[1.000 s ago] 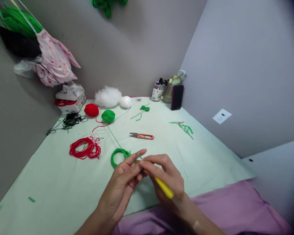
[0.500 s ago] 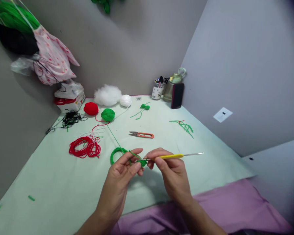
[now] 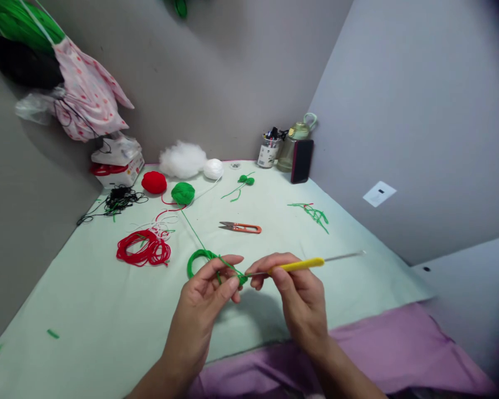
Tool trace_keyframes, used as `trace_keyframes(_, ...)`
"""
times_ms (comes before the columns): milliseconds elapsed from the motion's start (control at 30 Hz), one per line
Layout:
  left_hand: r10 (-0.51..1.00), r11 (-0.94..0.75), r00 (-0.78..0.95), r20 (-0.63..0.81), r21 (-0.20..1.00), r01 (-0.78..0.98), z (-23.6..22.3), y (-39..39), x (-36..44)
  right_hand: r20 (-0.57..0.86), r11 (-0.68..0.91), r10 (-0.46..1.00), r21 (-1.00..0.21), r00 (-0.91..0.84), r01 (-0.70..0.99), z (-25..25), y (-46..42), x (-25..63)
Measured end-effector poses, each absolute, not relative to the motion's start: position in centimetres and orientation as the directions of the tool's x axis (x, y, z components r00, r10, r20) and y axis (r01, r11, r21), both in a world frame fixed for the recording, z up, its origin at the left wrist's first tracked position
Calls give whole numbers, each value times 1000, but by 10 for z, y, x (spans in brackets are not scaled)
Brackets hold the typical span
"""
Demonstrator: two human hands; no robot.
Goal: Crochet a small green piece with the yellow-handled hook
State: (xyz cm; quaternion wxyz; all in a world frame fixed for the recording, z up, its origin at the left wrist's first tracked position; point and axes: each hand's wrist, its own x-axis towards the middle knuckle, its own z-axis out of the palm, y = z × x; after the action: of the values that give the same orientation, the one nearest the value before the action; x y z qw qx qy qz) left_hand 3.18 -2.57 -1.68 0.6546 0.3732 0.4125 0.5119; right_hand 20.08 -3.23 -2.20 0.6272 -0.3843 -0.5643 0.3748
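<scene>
My left hand (image 3: 208, 299) pinches a small green crochet piece (image 3: 242, 279) and the green yarn strand running to it. My right hand (image 3: 293, 288) grips a crochet hook with a yellow handle (image 3: 301, 265), its metal tip in the green piece and its far end pointing right. Just behind my left fingers a loose coil of green yarn (image 3: 199, 259) lies on the pale green table cover (image 3: 108, 310). The strand leads back to a green yarn ball (image 3: 183, 193).
Orange thread snips (image 3: 241, 227) lie mid-table. At the left are a red yarn tangle (image 3: 143, 249), black thread (image 3: 118, 199) and a red ball (image 3: 154, 182). White stuffing (image 3: 182, 160), a white ball (image 3: 213, 168), a pen jar (image 3: 268, 152), a bottle and a phone (image 3: 301, 160) stand at the back. Green scraps (image 3: 314, 213) lie at the right.
The hook swung up from pointing toward me to lying level and pointing right, then slid a little further right. My left hand kept its pinch on the green piece.
</scene>
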Motion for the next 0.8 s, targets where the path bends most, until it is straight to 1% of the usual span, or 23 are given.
trace_keyframes(67, 983, 168, 119, -136, 931, -325, -17, -26, 31, 539, 534, 841, -841, 43, 92, -21, -36, 201)
trace_keyframes(133, 987, 147, 101, -123, 946, -290, -18, -27, 30, 631, 623, 775, -760, -20, 186, -20, -38, 202)
trace_keyframes(233, 993, 113, 63, -100, 960, -255, -19, -28, 31, 704, 702, 702, -655, -111, 279, -17, -37, 202)
trace_keyframes(367, 997, 72, 13, -71, 968, -242, -19, -31, 34, 765, 754, 624, -535, -159, 381, -17, -36, 203)
trace_keyframes(400, 996, 92, 19, -90, 959, -269, -18, -31, 36, 777, 760, 602, -487, -183, 430, -19, -37, 203)
trace_keyframes(467, 982, 188, 83, -169, 909, -371, -17, -31, 38, 786, 755, 572, -391, -237, 527, -24, -40, 204)
trace_keyframes(500, 965, 260, 144, -219, 864, -431, -16, -31, 38, 790, 753, 559, -357, -251, 553, -26, -41, 204)
trace_keyframes(533, 942, 334, 209, -264, 809, -484, -15, -29, 38, 795, 754, 555, -354, -247, 554, -28, -41, 205)
trace_keyframes(567, 916, 400, 267, -300, 752, -524, -14, -28, 37, 796, 754, 565, -391, -216, 528, -30, -41, 204)
trace_keyframes(600, 894, 447, 307, -326, 704, -552, -13, -26, 36, 788, 743, 596, -467, -155, 479, -30, -40, 204)
trace_keyframes(667, 879, 476, 322, -351, 659, -583, -11, -23, 32, 710, 675, 704, -672, 6, 306, -29, -37, 202)
trace_keyframes(700, 887, 461, 302, -349, 666, -587, -10, -21, 31, 639, 617, 765, -762, 76, 194, -27, -35, 201)
trace_keyframes(733, 899, 438, 277, -339, 687, -579, -9, -21, 30, 567, 560, 815, -824, 116, 90, -26, -33, 200)
trace_keyframes(800, 924, 382, 238, -299, 752, -537, -9, -22, 30, 493, 499, 863, -866, 113, -32, -22, -29, 197)
